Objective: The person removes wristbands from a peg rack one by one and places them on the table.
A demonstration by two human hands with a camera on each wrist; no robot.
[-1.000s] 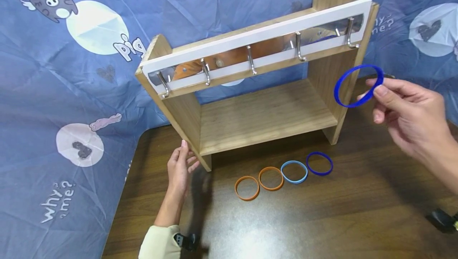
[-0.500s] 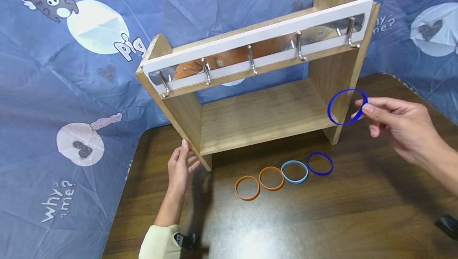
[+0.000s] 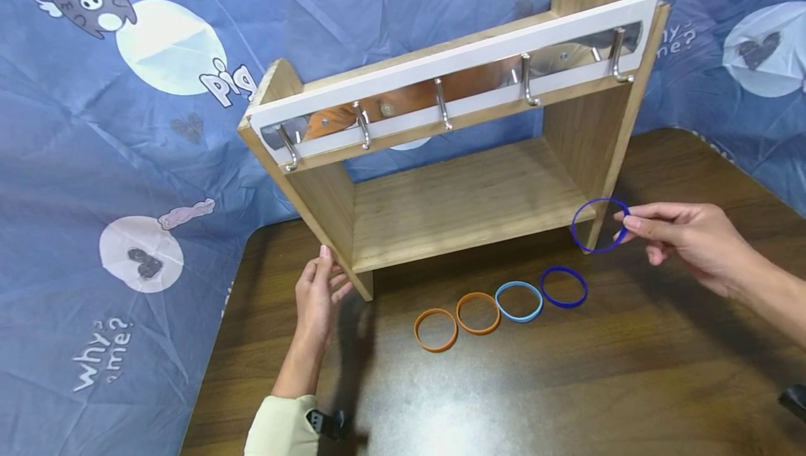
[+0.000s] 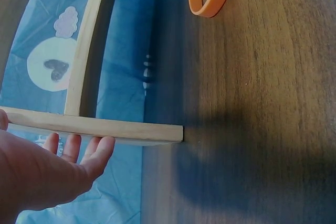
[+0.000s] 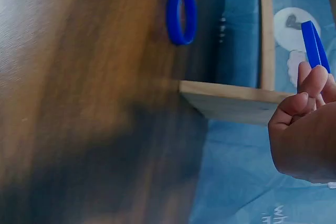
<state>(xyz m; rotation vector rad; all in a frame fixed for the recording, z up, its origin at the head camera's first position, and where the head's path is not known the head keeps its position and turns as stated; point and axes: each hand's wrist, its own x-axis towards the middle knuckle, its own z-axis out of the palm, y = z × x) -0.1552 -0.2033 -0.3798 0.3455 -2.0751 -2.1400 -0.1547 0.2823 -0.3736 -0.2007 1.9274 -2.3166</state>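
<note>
My right hand (image 3: pixel 699 246) pinches a dark blue silicone wristband (image 3: pixel 576 243) between thumb and fingers, held up by the front right leg of a wooden shelf (image 3: pixel 472 190). In the right wrist view this wristband (image 5: pixel 315 48) appears nearly edge-on above the fingertips. My left hand (image 3: pixel 317 295) holds the lower left side panel (image 4: pixel 121 128) of the shelf, thumb at its front edge and fingers against the outer face. On the table in front lie two orange wristbands (image 3: pixel 436 350), a light blue wristband (image 3: pixel 519 320) and another dark blue wristband (image 3: pixel 563 304), in a slanting row.
Across the shelf's top front runs a white-framed rail (image 3: pixel 403 89) with several metal hooks (image 3: pixel 443 106), all bare. A blue printed cloth (image 3: pixel 157 183) hangs behind. The brown wooden table (image 3: pixel 535 386) extends in front of the row.
My right hand has lowered the dark blue wristband from beside the shelf's upper right side to near its foot, turning it flatter. The left hand and the wristbands on the table stay put.
</note>
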